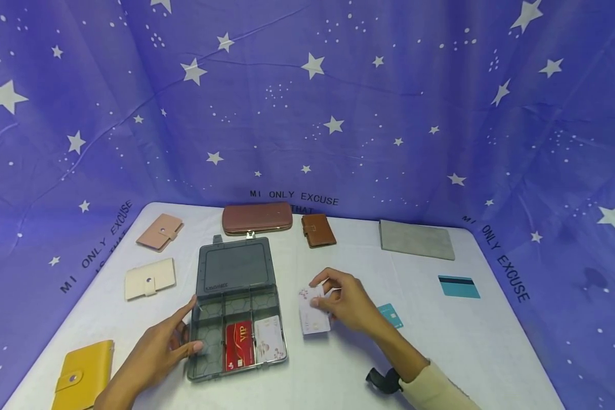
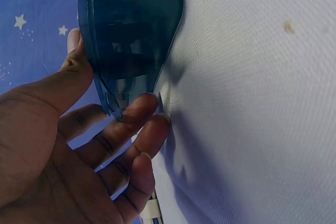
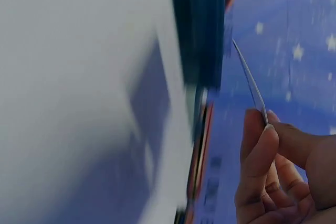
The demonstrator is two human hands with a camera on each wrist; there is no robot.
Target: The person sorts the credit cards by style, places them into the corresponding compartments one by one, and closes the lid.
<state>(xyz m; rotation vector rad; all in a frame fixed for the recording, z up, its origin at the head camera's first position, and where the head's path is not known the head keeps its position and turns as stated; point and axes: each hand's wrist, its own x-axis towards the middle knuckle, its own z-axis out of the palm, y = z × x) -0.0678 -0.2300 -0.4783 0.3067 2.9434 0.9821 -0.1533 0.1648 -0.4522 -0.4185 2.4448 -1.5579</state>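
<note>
My right hand point(image 1: 349, 302) pinches a white card point(image 1: 312, 319) with a pink floral print between thumb and fingers, just right of the box. Seen edge-on in the right wrist view, the thin card point(image 3: 249, 80) is up off the table. My left hand point(image 1: 159, 353) grips the left side of a grey see-through compartment box point(image 1: 205, 373), thumb over its rim. The box's lid point(image 1: 236, 265) is folded back. In its front row lie a red VIP card point(image 1: 239, 344) in the middle compartment and a white floral card point(image 1: 270, 339) in the right one.
Two teal cards lie at the right, one card point(image 1: 458, 287) stripe up, the other card point(image 1: 389, 316) beside my right forearm. Around stand a yellow wallet point(image 1: 84, 373), cream wallet point(image 1: 150, 279), pink wallet point(image 1: 159, 232), maroon purse point(image 1: 257, 218), brown wallet point(image 1: 318, 230) and grey wallet point(image 1: 417, 240).
</note>
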